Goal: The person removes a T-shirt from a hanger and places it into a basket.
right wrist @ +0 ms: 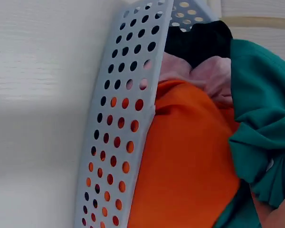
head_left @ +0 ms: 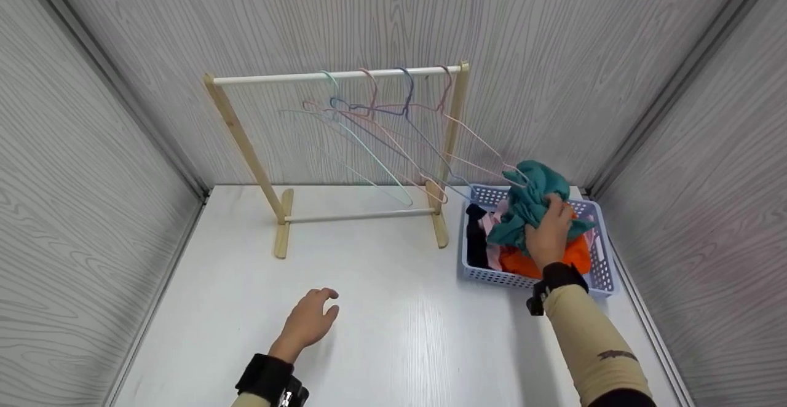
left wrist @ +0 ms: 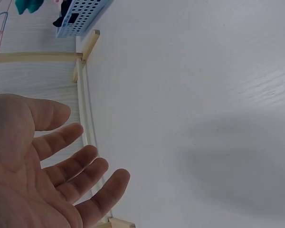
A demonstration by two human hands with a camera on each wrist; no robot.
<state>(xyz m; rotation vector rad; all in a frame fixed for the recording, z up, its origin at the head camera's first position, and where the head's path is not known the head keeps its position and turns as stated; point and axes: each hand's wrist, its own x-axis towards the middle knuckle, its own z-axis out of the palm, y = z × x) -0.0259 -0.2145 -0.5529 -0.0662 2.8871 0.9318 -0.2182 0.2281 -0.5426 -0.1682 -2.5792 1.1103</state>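
The right hand (head_left: 548,230) is gripping the teal garment (head_left: 533,199), fingers curled into the cloth, above the blue basket (head_left: 597,264) at three o'clock on the table (head_left: 381,333). Lifting straight up should be freeing it from the orange cloth (right wrist: 190,166) beneath. The left hand (head_left: 309,321) is resting at six o'clock, fingers relaxed and apart.

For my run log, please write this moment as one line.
right hand: grips teal garment over blue basket | left hand: open, above white table | rack: hangers bare
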